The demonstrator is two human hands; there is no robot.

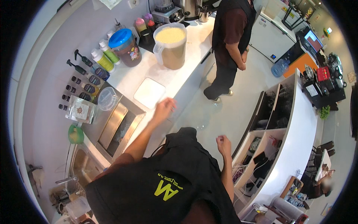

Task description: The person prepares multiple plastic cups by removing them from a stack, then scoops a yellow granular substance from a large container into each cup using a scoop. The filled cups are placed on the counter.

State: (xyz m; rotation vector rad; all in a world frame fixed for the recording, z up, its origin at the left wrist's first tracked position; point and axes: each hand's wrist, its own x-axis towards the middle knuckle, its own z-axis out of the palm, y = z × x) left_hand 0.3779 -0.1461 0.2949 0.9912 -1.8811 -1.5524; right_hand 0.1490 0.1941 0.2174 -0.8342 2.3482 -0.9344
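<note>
My left hand [165, 109] is over the front edge of the white counter [183, 81], empty, its loosely bent fingers blurred. Just beyond it lies a flat white square thing [149, 93] with rounded corners. My right hand [224, 144] hangs above the floor at my side, its fingers curled with nothing visible in them. Farther along the counter stands a large translucent plastic pitcher [171, 54], its contents topped with pale yellow foam. Beside it is a pitcher with a blue lid [120, 38], holding dark liquid.
A steel counter bin [113, 126] and sink [86, 162] lie to my left. Syrup bottles [89, 86] line the wall. A person in dark clothes [230, 42] stands ahead in the aisle. Shelving [268, 131] borders my right; a chest freezer [270, 36] and water jug [279, 68] are farther off.
</note>
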